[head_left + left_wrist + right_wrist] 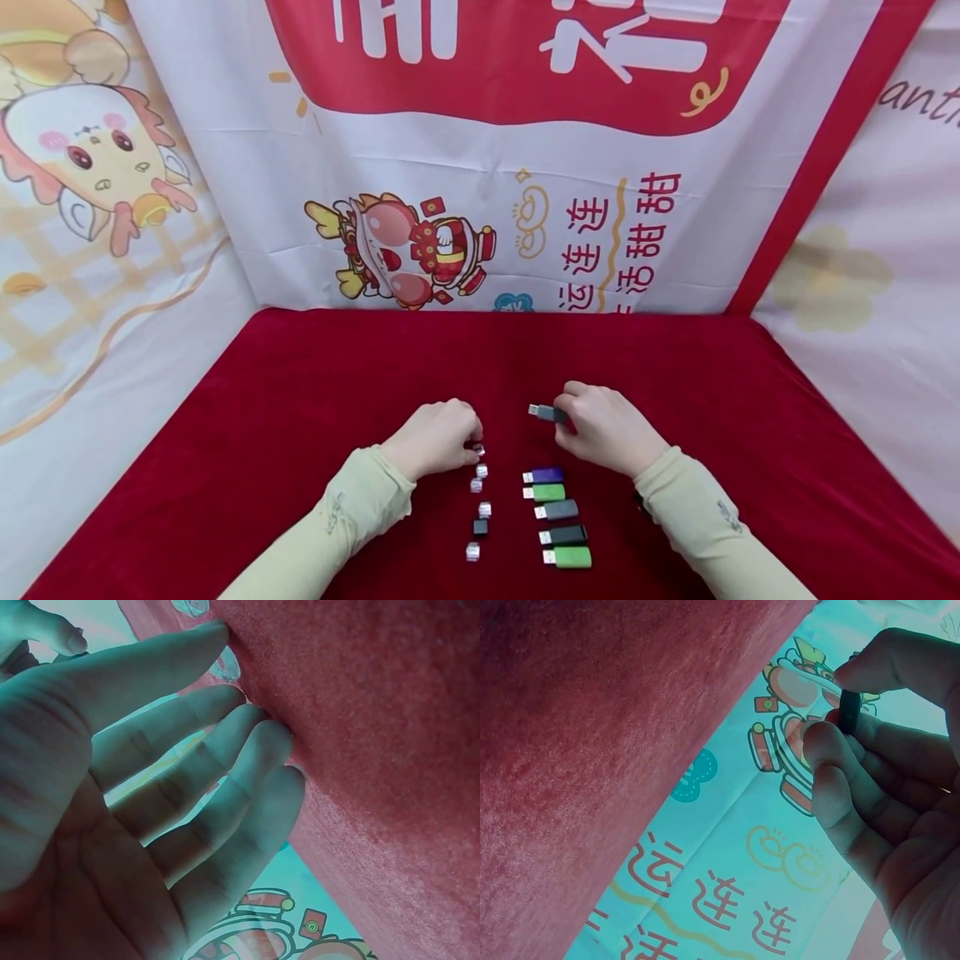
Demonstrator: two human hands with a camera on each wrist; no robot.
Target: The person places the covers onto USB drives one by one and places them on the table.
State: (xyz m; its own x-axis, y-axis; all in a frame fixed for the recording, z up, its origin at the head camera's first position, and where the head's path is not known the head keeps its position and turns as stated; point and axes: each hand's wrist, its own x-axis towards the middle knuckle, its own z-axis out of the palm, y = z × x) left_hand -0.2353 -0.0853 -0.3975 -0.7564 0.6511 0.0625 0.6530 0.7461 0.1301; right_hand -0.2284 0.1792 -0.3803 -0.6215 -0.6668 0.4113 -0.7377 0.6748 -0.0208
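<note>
In the head view my right hand pinches a grey USB flash drive between thumb and fingers, its metal plug pointing left. The right wrist view shows that drive edge-on and dark, above the cloth. My left hand reaches down to the top of a column of small caps. Its fingers are extended and touch the cloth, and a clear cap shows in the gap between thumb and index finger. Thumb and index finger stand apart; contact with the cap is unclear. Nearest below lies another clear cap.
Below the right hand several USB drives lie in a column: a purple drive, green ones such as this green drive, a grey drive and a black drive. A black cap sits among clear caps. Red cloth covers the table.
</note>
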